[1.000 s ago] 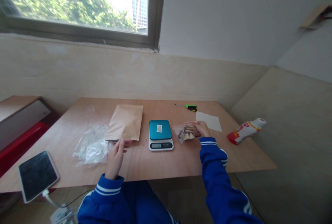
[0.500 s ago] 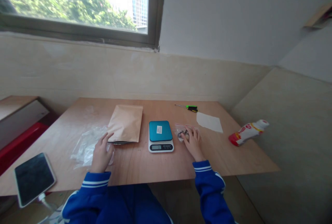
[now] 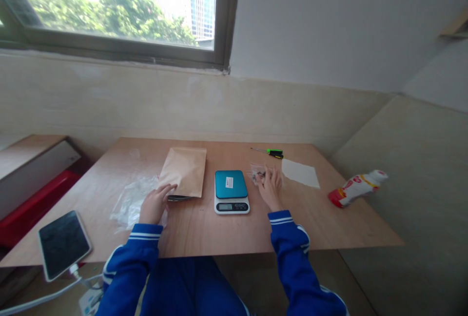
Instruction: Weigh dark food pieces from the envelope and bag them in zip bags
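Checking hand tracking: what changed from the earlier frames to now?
Right hand went from the right edge of the small bag to lying over it, fingers spread; the bag shifted slightly away from the person. Left hand moved left along the near edge of the envelope to its near left corner. Unmoved: scale, screwdriver, paper, bottle.

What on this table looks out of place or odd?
The tablet at the left looks precariously placed: its near corner juts past the front edge of the table, with a white cable plugged in.
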{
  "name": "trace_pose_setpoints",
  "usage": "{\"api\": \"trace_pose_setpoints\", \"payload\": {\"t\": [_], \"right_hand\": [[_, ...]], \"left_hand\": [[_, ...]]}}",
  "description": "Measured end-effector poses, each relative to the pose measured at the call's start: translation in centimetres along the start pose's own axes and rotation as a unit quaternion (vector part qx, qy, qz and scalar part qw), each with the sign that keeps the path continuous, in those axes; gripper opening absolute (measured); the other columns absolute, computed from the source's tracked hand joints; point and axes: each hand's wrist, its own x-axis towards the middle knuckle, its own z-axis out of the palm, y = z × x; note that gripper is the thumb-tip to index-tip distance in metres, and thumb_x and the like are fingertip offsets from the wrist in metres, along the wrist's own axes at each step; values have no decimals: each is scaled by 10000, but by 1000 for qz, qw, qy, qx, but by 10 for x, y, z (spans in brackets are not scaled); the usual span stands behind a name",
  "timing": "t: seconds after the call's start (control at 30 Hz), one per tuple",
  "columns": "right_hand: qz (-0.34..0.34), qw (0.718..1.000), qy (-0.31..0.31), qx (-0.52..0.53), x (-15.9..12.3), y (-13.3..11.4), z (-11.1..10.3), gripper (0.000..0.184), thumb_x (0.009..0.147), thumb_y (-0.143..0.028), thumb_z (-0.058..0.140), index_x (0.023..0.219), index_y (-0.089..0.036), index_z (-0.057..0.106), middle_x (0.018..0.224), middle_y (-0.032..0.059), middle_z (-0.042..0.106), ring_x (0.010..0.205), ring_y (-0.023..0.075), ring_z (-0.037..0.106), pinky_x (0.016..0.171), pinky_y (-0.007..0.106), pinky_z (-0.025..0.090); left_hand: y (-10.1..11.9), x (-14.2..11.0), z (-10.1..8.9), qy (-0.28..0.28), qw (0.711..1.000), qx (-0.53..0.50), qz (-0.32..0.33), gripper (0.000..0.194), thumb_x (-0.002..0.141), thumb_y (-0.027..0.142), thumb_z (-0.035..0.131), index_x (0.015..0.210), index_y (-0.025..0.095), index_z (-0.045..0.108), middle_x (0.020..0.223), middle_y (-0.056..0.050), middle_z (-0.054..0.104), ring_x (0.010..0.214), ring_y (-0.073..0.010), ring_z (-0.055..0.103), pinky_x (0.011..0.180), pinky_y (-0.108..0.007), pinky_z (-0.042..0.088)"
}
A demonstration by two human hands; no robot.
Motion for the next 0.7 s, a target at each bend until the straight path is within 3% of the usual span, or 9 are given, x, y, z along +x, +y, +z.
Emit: {"api": "trace_pose_setpoints", "payload": {"t": [0.1, 0.2, 0.27, 0.3, 0.43, 0.53, 0.63, 0.7], "right_hand": [[-89, 984, 0, 156, -32, -56, -9, 457, 942, -383, 358, 1355, -193, 410, 1413, 160, 372, 1353, 274, 309, 1084, 522, 282], [-173, 926, -133, 308, -64, -121, -12, 363, 960, -241, 319, 1280, -217, 489, 1283, 95, 536, 1247, 169, 463, 1068, 365, 373], [-232, 884, -218, 343, -76, -157, -6, 401, 939, -129, 287, 1250, -220, 524, 1256, 63, 570, 1207, 136, 505, 1048, 312, 404], [-243, 880, -236, 335, -78, -171, -1, 426, 916, -82, 290, 1242, -204, 535, 1271, 66, 565, 1214, 137, 501, 1052, 305, 404], [-252, 920, -220, 206, -71, -201, 20, 470, 857, -2, 314, 1252, -129, 534, 1291, 122, 555, 1235, 189, 488, 1042, 341, 420], [-231, 949, -196, 92, -60, -211, 27, 410, 872, -16, 341, 1231, -39, 539, 1197, 221, 594, 1136, 279, 557, 967, 425, 457], [-168, 960, -222, 36, -54, -218, 29, 353, 888, -48, 371, 1165, 36, 574, 1090, 294, 629, 1006, 355, 621, 849, 483, 489], [-142, 959, -242, 33, -53, -220, 32, 326, 892, -84, 418, 1137, 23, 604, 1050, 285, 656, 937, 362, 651, 792, 475, 504]], "left_hand": [[8, 4, -6, 14, 1000, -3, 12, 343, 866, 257, 402, 1092, 291, 658, 1021, -31, 708, 883, -205, 654, 758, -290, 498], [24, 10, -14, 45, 998, -16, 34, 318, 884, 330, 418, 1058, 270, 677, 911, -46, 716, 829, -200, 647, 697, -264, 480], [37, 14, -21, 70, 996, -37, 46, 331, 901, 352, 410, 1068, 253, 678, 916, -56, 712, 830, -196, 640, 696, -256, 468], [44, 15, -25, 88, 994, -43, 47, 339, 909, 361, 405, 1073, 248, 679, 904, -60, 710, 833, -197, 637, 699, -256, 462], [66, 14, -39, 137, 989, -50, 38, 345, 917, 388, 412, 1068, 256, 692, 851, -61, 702, 829, -200, 625, 721, -256, 441], [74, 8, -44, 153, 986, -64, 30, 337, 914, 382, 422, 1054, 258, 702, 828, -57, 701, 818, -196, 624, 712, -252, 434], [78, 1, -42, 157, 983, -96, 18, 328, 907, 386, 434, 1045, 264, 706, 839, -52, 705, 810, -185, 628, 688, -242, 436], [79, -3, -39, 149, 981, -121, 10, 323, 903, 384, 439, 1047, 268, 704, 852, -47, 707, 806, -176, 631, 698, -239, 444]]}}
